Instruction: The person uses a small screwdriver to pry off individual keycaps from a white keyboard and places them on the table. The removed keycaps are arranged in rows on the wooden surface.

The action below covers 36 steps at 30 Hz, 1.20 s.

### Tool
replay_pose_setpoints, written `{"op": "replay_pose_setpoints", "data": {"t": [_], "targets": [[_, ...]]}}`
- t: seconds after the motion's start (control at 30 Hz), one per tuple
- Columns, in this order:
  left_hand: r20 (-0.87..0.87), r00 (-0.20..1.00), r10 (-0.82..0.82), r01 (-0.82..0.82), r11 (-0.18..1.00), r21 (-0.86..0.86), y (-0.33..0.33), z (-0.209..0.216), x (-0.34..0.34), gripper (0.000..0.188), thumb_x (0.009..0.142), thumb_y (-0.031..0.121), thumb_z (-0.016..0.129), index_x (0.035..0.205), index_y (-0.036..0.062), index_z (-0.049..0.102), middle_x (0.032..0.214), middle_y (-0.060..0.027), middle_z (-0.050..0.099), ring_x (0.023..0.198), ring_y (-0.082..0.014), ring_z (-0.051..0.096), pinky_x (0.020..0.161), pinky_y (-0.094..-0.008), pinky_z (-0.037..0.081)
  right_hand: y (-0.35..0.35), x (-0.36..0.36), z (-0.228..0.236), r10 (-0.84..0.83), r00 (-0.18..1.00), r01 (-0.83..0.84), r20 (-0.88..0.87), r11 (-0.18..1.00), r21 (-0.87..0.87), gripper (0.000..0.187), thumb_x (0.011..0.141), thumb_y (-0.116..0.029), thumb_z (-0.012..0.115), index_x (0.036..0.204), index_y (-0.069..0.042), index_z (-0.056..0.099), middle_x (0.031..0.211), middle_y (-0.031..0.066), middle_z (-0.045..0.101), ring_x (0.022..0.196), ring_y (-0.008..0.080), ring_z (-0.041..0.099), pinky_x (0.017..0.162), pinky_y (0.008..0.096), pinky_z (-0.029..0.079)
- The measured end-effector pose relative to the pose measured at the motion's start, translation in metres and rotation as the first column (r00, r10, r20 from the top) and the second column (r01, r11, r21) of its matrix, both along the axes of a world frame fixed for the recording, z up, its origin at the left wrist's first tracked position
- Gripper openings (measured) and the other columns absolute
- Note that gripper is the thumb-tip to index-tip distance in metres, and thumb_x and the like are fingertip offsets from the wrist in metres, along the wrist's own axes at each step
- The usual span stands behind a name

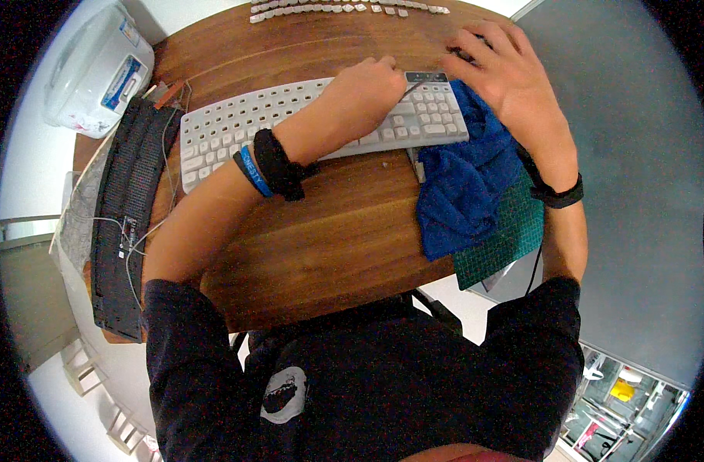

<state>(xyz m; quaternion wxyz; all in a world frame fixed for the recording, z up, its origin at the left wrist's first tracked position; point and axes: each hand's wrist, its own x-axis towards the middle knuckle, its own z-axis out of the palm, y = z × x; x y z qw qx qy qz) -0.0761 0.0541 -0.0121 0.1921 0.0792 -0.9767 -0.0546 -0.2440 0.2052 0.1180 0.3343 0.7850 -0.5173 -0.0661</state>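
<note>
A white keyboard [398, 138] lies across the desk; its upper rows are bare of keycaps on the left, while the lower rows and the right-hand block have pale caps. My left hand [367, 88] is closed over its upper right part, the fingertips hidden. A thin dark stick [418, 85] shows beside that hand; whether I grip it is unclear. My right hand [506, 73] hovers beyond the keyboard's right end with spread, bent fingers, slightly blurred. Something dark [463, 55] shows between those fingers, too unclear to name. Loose keycaps [344, 8] stand in rows along the desk's far edge.
A crumpled blue cloth [464, 196] rests on a green cutting mat [502, 242] at the right. To the left lie a long black keyboard-like thing [129, 223] with a cable and a clear plastic container [105, 69]. A grey panel [637, 192] borders the desk's right side.
</note>
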Motion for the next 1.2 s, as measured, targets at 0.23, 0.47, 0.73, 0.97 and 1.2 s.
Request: {"op": "replay_pose_setpoints", "data": {"t": [0.23,0.47,0.73,0.97,1.2], "targets": [[0.005,0.999,-0.036,0.036,0.999,-0.012,-0.005,-0.004,-0.001,0.018,0.095,0.008,0.062,0.100,-0.0074,0.068,0.107,-0.0269,0.068,0.099,-0.0454,0.071,0.089,-0.0505,0.060,-0.008,-0.005,0.000,-0.011,0.981,-0.011,0.191,0.993,0.117,0.033,0.087,-0.012,0.067,0.120,-0.015,0.069,0.127,0.0045,0.064,0.129,0.0298,0.056,0.110,0.0417,0.049],[0.053,0.992,-0.117,0.109,0.985,0.134,-0.005,0.011,0.004,0.022,0.096,0.014,0.064,0.098,-0.0068,0.070,0.106,-0.0286,0.068,0.103,-0.0475,0.069,0.091,-0.0533,0.058,0.008,-0.060,-0.032,-0.173,0.912,0.113,0.372,0.978,0.177,0.041,0.091,-0.010,0.066,0.131,-0.015,0.071,0.132,0.0081,0.065,0.129,0.0349,0.058,0.108,0.0440,0.054],[0.066,0.998,-0.025,0.021,0.998,0.063,-0.010,0.001,-0.004,0.017,0.092,0.009,0.064,0.096,-0.0056,0.072,0.103,-0.0284,0.070,0.098,-0.0472,0.071,0.088,-0.0531,0.060,0.014,-0.042,-0.024,-0.163,0.943,0.132,0.290,0.984,0.123,0.038,0.090,-0.010,0.067,0.128,-0.015,0.074,0.132,0.0058,0.066,0.127,0.0312,0.060,0.105,0.0427,0.056],[0.055,0.998,0.011,-0.016,0.997,0.080,-0.006,-0.001,-0.003,0.015,0.088,0.000,0.064,0.098,-0.0033,0.075,0.108,-0.0247,0.071,0.100,-0.0453,0.072,0.084,-0.0519,0.062,-0.002,-0.002,-0.001,-0.030,0.991,0.020,0.133,0.997,0.076,0.034,0.085,-0.014,0.073,0.119,-0.016,0.075,0.126,0.0036,0.067,0.124,0.0284,0.061,0.101,0.0403,0.055],[0.028,0.999,-0.037,0.035,0.997,0.067,-0.006,-0.002,-0.002,0.013,0.087,-0.001,0.064,0.095,-0.0041,0.074,0.103,-0.0256,0.071,0.097,-0.0444,0.072,0.085,-0.0511,0.062,-0.007,-0.021,-0.005,-0.053,0.938,-0.003,0.343,0.987,0.161,0.036,0.088,-0.010,0.070,0.123,-0.014,0.073,0.129,0.0069,0.066,0.125,0.0332,0.058,0.105,0.0436,0.053]]}}
